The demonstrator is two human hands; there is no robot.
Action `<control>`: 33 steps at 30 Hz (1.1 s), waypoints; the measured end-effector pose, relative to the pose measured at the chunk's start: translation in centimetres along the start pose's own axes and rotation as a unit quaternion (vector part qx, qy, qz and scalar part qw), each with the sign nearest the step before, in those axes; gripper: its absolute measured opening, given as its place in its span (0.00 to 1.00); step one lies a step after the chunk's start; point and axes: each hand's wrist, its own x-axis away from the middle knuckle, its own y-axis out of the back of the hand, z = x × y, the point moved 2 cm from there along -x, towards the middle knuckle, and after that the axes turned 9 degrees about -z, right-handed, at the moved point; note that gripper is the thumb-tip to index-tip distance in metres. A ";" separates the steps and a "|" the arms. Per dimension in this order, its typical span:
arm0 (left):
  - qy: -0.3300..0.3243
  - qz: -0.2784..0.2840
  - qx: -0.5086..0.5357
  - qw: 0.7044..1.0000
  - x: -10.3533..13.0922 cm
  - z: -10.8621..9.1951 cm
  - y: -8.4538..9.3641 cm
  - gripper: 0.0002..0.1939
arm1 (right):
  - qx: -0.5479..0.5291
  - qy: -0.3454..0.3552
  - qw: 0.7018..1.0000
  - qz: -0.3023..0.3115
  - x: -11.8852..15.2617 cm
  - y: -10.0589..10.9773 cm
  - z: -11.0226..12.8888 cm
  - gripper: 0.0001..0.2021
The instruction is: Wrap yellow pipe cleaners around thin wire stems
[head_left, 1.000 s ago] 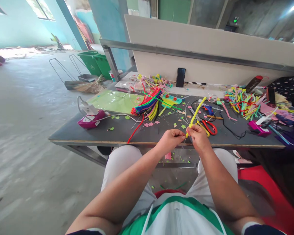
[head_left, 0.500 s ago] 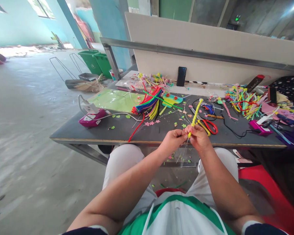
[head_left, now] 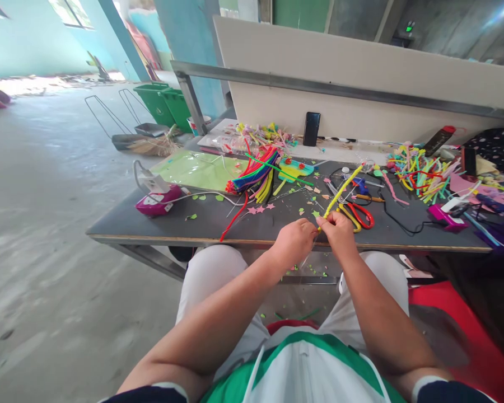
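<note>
A fuzzy yellow pipe cleaner (head_left: 340,196) slants up and to the right from between my hands, above the table's front edge. My left hand (head_left: 296,240) is closed at its lower end, where thin wires hang down. The fingers of my right hand (head_left: 338,229) pinch the stem just above that. Right behind the stem lie scissors (head_left: 359,217) with a red and a yellow handle loop. A bundle of coloured pipe cleaners (head_left: 258,176) rests to the left, with a red one trailing toward the edge.
The grey table (head_left: 185,224) carries a magenta power block (head_left: 159,201) at left and another power block (head_left: 447,218) at right. A phone (head_left: 311,129) leans on the white board behind. A heap of coloured pieces (head_left: 424,173) lies at right, with paper scraps scattered about.
The yellow pipe cleaner has tilted over to the right from nearly upright. My left hand has turned and moved slightly, covering more of the lower end; both hands stay close together.
</note>
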 end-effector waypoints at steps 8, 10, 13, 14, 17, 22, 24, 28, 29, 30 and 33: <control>0.038 0.000 0.027 0.999 -0.1 0.1 -0.1 0.10 | -0.033 -0.032 0.997 0.058 -0.4 -0.2 -0.7 0.16; 0.072 -0.019 0.087 0.993 -0.4 0.2 0.2 0.08 | -0.133 -0.072 0.983 0.105 -0.6 -0.3 -1.0 0.16; 0.134 -0.020 0.183 0.974 -0.6 0.2 0.7 0.06 | -0.249 -0.113 0.948 0.165 -0.7 -0.2 -0.9 0.16; 0.167 -0.013 0.222 0.961 -0.7 0.2 0.8 0.06 | -0.276 -0.123 0.937 0.176 -0.7 -0.2 -0.7 0.15; 0.274 0.030 0.376 0.884 -0.4 -0.1 0.6 0.09 | -0.351 -0.123 0.906 0.200 -0.6 0.0 -0.2 0.10; 0.333 0.077 0.611 0.714 0.4 -1.4 -0.2 0.14 | -0.441 -0.088 0.855 0.257 -0.1 0.2 0.5 0.13; 0.350 0.084 0.650 0.669 0.6 -1.8 -0.5 0.15 | -0.457 -0.073 0.845 0.267 0.0 0.2 0.6 0.14; 0.372 0.101 0.696 0.606 1.0 -2.5 -0.7 0.15 | -0.474 -0.036 0.842 0.254 0.3 0.0 1.0 0.16; 0.375 0.110 0.707 0.590 1.1 -2.7 -0.7 0.15 | -0.477 -0.030 0.840 0.255 0.4 0.0 1.2 0.16; 0.377 0.122 0.716 0.575 1.2 -3.0 -0.7 0.15 | -0.482 -0.027 0.837 0.258 0.5 0.0 1.4 0.16; 0.384 0.144 0.730 0.547 1.5 -3.8 -0.7 0.16 | -0.497 -0.027 0.824 0.272 0.8 0.2 1.9 0.17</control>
